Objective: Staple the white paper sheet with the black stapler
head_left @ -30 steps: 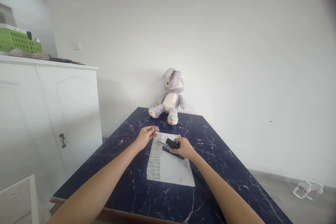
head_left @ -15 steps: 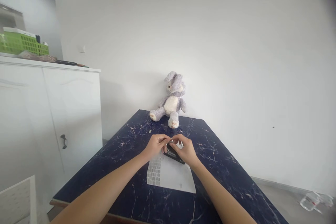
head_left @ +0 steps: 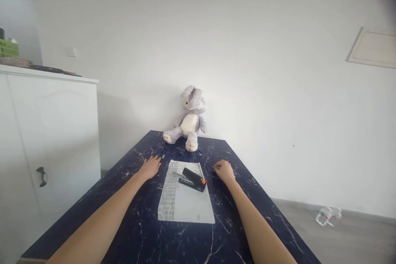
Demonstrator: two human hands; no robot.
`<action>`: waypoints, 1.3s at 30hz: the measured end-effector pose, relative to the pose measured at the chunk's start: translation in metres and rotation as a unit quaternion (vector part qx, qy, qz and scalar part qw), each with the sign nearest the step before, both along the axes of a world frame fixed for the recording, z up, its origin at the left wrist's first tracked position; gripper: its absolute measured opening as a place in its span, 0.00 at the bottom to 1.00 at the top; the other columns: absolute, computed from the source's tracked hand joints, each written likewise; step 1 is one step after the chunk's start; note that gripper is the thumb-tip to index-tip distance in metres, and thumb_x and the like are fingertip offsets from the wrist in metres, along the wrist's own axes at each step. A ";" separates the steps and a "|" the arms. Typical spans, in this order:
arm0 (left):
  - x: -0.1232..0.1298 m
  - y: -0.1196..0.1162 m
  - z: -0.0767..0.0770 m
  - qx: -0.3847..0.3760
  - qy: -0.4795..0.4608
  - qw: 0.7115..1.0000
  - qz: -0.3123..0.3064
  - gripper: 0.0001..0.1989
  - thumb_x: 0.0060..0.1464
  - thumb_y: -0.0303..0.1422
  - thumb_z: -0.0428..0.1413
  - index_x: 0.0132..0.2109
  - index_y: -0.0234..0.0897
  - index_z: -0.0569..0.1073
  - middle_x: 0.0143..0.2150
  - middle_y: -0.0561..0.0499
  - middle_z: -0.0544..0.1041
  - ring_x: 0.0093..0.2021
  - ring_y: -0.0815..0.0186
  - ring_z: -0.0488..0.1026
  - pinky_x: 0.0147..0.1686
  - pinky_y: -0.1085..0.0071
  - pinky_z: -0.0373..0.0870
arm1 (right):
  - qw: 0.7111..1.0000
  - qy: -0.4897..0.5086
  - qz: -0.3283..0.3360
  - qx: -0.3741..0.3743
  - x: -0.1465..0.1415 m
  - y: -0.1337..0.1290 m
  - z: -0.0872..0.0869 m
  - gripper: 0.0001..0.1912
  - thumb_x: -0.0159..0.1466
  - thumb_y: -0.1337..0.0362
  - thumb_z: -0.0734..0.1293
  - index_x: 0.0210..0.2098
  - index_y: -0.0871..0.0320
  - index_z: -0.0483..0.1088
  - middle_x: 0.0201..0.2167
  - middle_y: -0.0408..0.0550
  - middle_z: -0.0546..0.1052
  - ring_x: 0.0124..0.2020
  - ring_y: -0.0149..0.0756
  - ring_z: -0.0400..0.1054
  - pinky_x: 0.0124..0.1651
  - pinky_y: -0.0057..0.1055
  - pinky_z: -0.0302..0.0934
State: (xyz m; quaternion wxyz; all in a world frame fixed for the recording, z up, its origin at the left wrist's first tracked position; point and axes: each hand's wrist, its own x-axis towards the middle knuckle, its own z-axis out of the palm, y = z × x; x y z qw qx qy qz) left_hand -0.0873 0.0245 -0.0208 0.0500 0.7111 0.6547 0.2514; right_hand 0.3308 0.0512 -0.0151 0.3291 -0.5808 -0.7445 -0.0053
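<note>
Tabletop [head_left: 148,235], glossy dark blue with pale marbled veins, spans lower centre. Plush rabbit [head_left: 189,123], fluffy lilac-grey, sits at its far end. Paper sheet [head_left: 193,206], flat, brick-like print along its left side, lies mid-frame. Black stapler [head_left: 193,176] rests on it, arm raised, slim metal tray exposed: opening judged done, closing not yet. Left hand [head_left: 150,168]: spread, palm down, nothing visibly held. Right hand [head_left: 225,170]: fingers curled; contents, if any, cannot be told. Small grey piece [head_left: 163,156] lies just beside left fingertips.
</note>
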 end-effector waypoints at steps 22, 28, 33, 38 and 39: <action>0.007 -0.005 -0.002 -0.027 0.019 0.997 -0.074 0.21 0.66 0.34 0.49 0.64 0.46 0.69 0.71 0.44 0.63 0.72 0.48 0.54 0.67 0.40 0.45 | 0.994 -0.086 0.014 -0.063 -0.007 0.011 -0.019 0.28 0.63 0.73 0.59 0.61 0.53 0.70 0.61 0.54 0.73 0.61 0.49 0.65 0.59 0.49 0.60; 0.004 0.000 0.002 0.044 -0.005 0.995 -0.093 0.12 0.61 0.29 0.54 0.50 0.42 0.76 0.52 0.43 0.78 0.56 0.53 0.73 0.57 0.59 0.63 | 0.988 -0.145 -0.001 -0.045 -0.015 0.000 -0.012 0.26 0.66 0.71 0.60 0.60 0.48 0.70 0.65 0.51 0.69 0.62 0.46 0.65 0.56 0.50 0.63; 0.009 -0.005 0.007 0.051 -0.044 0.996 -0.066 0.10 0.57 0.26 0.58 0.46 0.39 0.78 0.48 0.42 0.77 0.50 0.55 0.75 0.54 0.63 0.64 | 0.988 -0.148 0.003 -0.033 -0.020 -0.007 -0.007 0.27 0.62 0.73 0.60 0.59 0.51 0.71 0.65 0.54 0.68 0.64 0.49 0.64 0.54 0.50 0.65; 0.012 -0.011 0.010 0.050 -0.062 0.996 -0.029 0.03 0.52 0.25 0.62 0.34 0.37 0.78 0.41 0.44 0.76 0.44 0.57 0.76 0.48 0.66 0.66 | 0.992 -0.117 0.029 -0.033 -0.023 0.000 -0.014 0.25 0.61 0.74 0.59 0.54 0.54 0.75 0.64 0.56 0.70 0.64 0.51 0.64 0.55 0.50 0.65; 0.011 -0.011 0.010 0.055 -0.072 0.996 -0.022 0.04 0.51 0.24 0.62 0.34 0.37 0.78 0.41 0.44 0.76 0.43 0.57 0.76 0.47 0.66 0.66 | 0.994 -0.103 0.038 -0.028 -0.024 0.001 -0.014 0.25 0.60 0.74 0.59 0.53 0.55 0.76 0.63 0.56 0.70 0.63 0.50 0.65 0.57 0.49 0.64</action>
